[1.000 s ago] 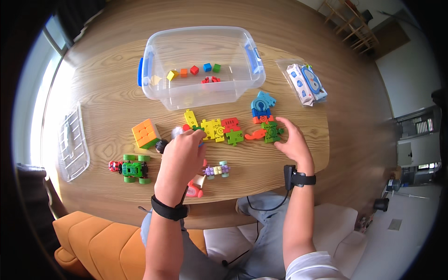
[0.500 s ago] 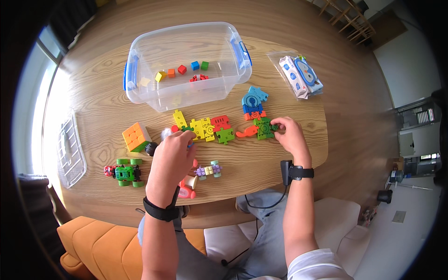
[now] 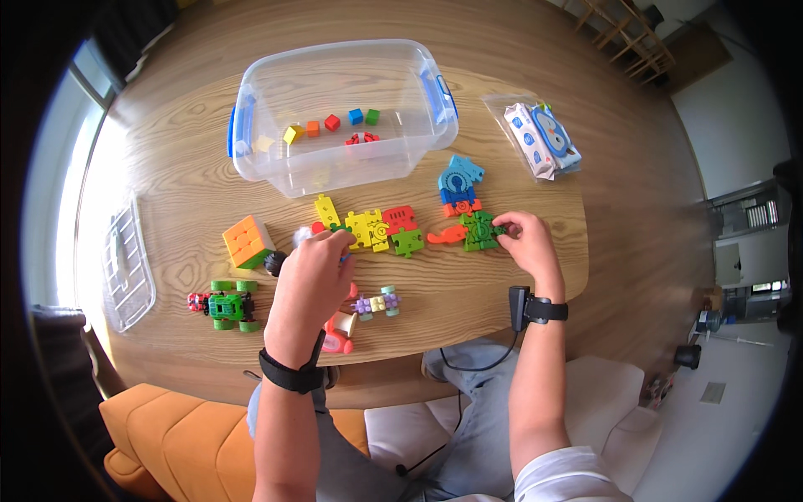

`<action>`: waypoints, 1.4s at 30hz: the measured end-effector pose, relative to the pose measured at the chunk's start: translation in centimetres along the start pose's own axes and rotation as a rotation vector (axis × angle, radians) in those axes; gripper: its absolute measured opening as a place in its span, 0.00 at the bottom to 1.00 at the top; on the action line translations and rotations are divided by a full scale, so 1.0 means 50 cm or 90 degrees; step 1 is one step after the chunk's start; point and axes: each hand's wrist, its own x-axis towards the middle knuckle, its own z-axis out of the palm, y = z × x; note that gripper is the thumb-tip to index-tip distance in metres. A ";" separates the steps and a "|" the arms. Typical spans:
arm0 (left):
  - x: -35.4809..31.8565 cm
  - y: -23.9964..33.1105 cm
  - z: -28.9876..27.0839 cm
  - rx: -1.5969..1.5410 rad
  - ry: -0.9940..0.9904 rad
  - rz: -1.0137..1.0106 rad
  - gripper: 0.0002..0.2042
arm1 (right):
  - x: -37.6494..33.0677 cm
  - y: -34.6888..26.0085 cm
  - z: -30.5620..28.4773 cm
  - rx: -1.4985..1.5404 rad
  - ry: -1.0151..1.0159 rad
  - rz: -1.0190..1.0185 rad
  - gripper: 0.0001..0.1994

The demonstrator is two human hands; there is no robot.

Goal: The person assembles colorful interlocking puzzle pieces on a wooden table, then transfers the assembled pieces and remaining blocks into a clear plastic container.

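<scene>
My left hand point(image 3: 311, 272) is over the left end of a row of joined puzzle pieces, fingers pinched together. Whatever its fingertips hold is hidden behind the hand. The row has yellow pieces point(image 3: 366, 231), a red piece point(image 3: 400, 218) and a lime green piece point(image 3: 408, 243). With thumb and fingers, my right hand point(image 3: 529, 244) pinches the right edge of a dark green puzzle piece point(image 3: 479, 231) lying on the table. An orange-red curved piece point(image 3: 447, 236) joins its left side. Above it are an orange piece, a dark blue one and a light blue piece point(image 3: 457, 179).
Behind the puzzle stands a clear plastic box point(image 3: 343, 171) holding several small coloured blocks. A wipes pack point(image 3: 539, 140) lies at the far right. Near my left arm are an orange-faced cube point(image 3: 248, 242), a green toy car point(image 3: 226, 306) and a pastel block toy point(image 3: 375, 304). A clear lid point(image 3: 130, 263) lies far left.
</scene>
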 end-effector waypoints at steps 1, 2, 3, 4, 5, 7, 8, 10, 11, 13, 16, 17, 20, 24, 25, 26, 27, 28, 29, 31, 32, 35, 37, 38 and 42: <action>0.000 0.001 0.000 0.003 0.000 0.000 0.08 | -0.001 -0.003 -0.002 0.001 0.006 -0.003 0.15; 0.000 0.001 0.001 0.006 0.001 -0.001 0.08 | -0.001 -0.003 -0.004 0.003 0.006 -0.010 0.14; 0.000 0.000 0.003 0.008 0.015 0.012 0.08 | -0.002 -0.003 -0.005 0.005 0.007 -0.016 0.13; -0.001 -0.002 0.007 0.010 0.030 0.024 0.08 | -0.001 -0.003 -0.007 0.007 0.007 -0.023 0.13; -0.002 -0.002 0.009 0.012 0.044 0.036 0.08 | -0.001 -0.004 -0.010 0.007 0.006 -0.027 0.12; -0.004 0.000 0.006 -0.001 0.040 0.018 0.08 | 0.000 -0.013 -0.016 0.008 0.002 -0.035 0.12; -0.006 0.000 0.004 -0.005 0.039 0.011 0.08 | -0.002 -0.019 -0.023 0.004 0.000 -0.035 0.12; -0.006 -0.003 0.002 0.001 0.051 0.019 0.08 | -0.008 -0.044 -0.047 -0.009 0.044 -0.095 0.12; -0.007 -0.002 -0.002 0.015 0.048 0.019 0.08 | -0.010 -0.065 -0.058 -0.014 0.066 -0.129 0.12; -0.006 0.002 -0.006 0.004 0.036 0.004 0.08 | -0.022 -0.178 -0.100 -0.030 0.095 -0.172 0.13; -0.012 0.010 -0.009 0.035 0.030 0.013 0.09 | -0.006 -0.317 -0.136 -0.059 0.147 -0.294 0.12; -0.013 0.011 -0.009 0.037 0.031 0.019 0.09 | 0.010 -0.360 -0.138 -0.051 0.162 -0.341 0.12; -0.017 0.019 -0.016 0.037 0.011 0.001 0.09 | 0.084 -0.457 -0.129 -0.082 0.097 -0.400 0.11; -0.019 0.011 -0.017 0.022 0.032 0.014 0.09 | 0.237 -0.504 -0.060 -0.230 -0.074 -0.354 0.14; -0.019 0.012 -0.018 0.014 0.033 0.014 0.09 | 0.269 -0.505 -0.039 -0.265 -0.117 -0.330 0.15; -0.021 0.011 -0.023 0.009 0.035 0.009 0.09 | 0.294 -0.510 -0.015 -0.274 -0.157 -0.310 0.15; -0.020 0.012 -0.023 0.000 0.037 0.008 0.09 | 0.314 -0.510 0.003 -0.286 -0.194 -0.286 0.15; -0.020 0.010 -0.021 -0.012 0.050 0.020 0.09 | 0.333 -0.511 0.021 -0.296 -0.232 -0.264 0.15; -0.020 0.014 -0.023 -0.013 0.044 0.014 0.09 | 0.352 -0.508 0.034 -0.321 -0.263 -0.256 0.15; -0.016 0.017 -0.021 -0.023 0.044 0.014 0.08 | 0.384 -0.496 0.049 -0.368 -0.325 -0.240 0.16; -0.015 0.018 -0.015 -0.016 0.067 0.028 0.06 | 0.397 -0.489 0.057 -0.387 -0.329 -0.254 0.16; -0.013 0.019 0.001 -0.004 0.094 0.056 0.02 | 0.421 -0.488 0.078 -0.448 -0.385 -0.278 0.16; -0.016 0.027 -0.001 0.000 0.062 0.055 0.03 | 0.431 -0.488 0.085 -0.468 -0.419 -0.286 0.17; -0.017 0.029 0.000 -0.002 0.054 0.053 0.04 | 0.443 -0.486 0.092 -0.483 -0.432 -0.295 0.17; -0.020 0.029 0.008 -0.017 0.052 0.045 0.06 | 0.456 -0.474 0.130 -0.472 -0.516 -0.301 0.18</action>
